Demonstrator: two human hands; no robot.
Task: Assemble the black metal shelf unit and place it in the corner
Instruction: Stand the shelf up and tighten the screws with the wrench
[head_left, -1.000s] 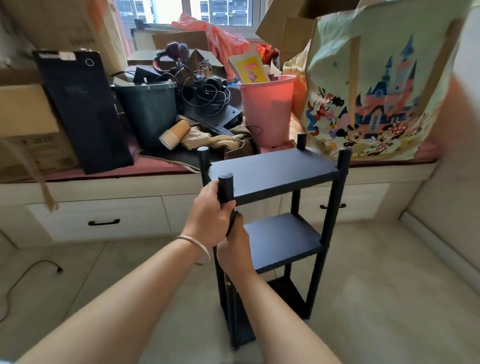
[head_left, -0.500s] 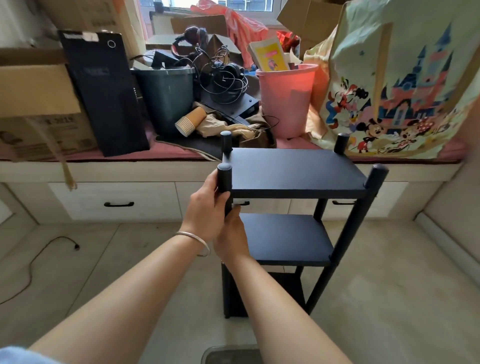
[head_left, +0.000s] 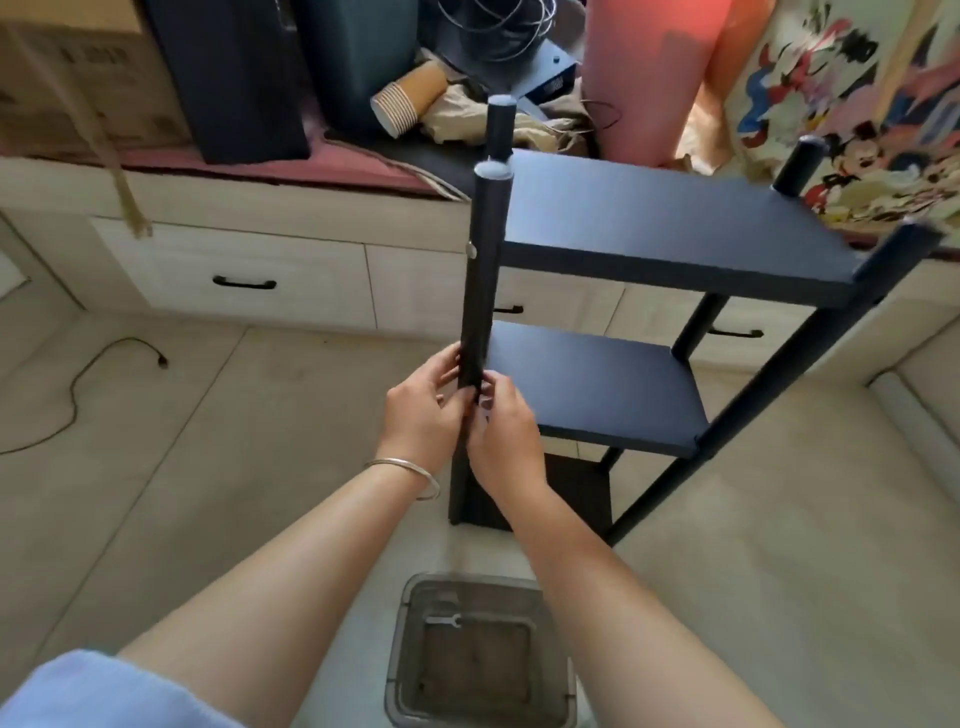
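The black metal shelf unit stands upright on the floor in front of the drawers, with a top board, a middle board and a bottom board low down. Its near left post rises in front of me. My left hand grips this post at the level of the middle board. My right hand pinches the same post just below, fingers meeting the left hand's. A small silver screw head shows on the post higher up.
A clear plastic box with a small flat wrench inside sits on the floor by my feet. Behind the shelf runs a window seat with white drawers, piled with cardboard boxes, a pink bucket, paper cups and a cartoon bag. A cable lies left.
Both hands slid down the near left post from just under the top board to the middle board. My view tipped down and closer; the plastic box came into sight.
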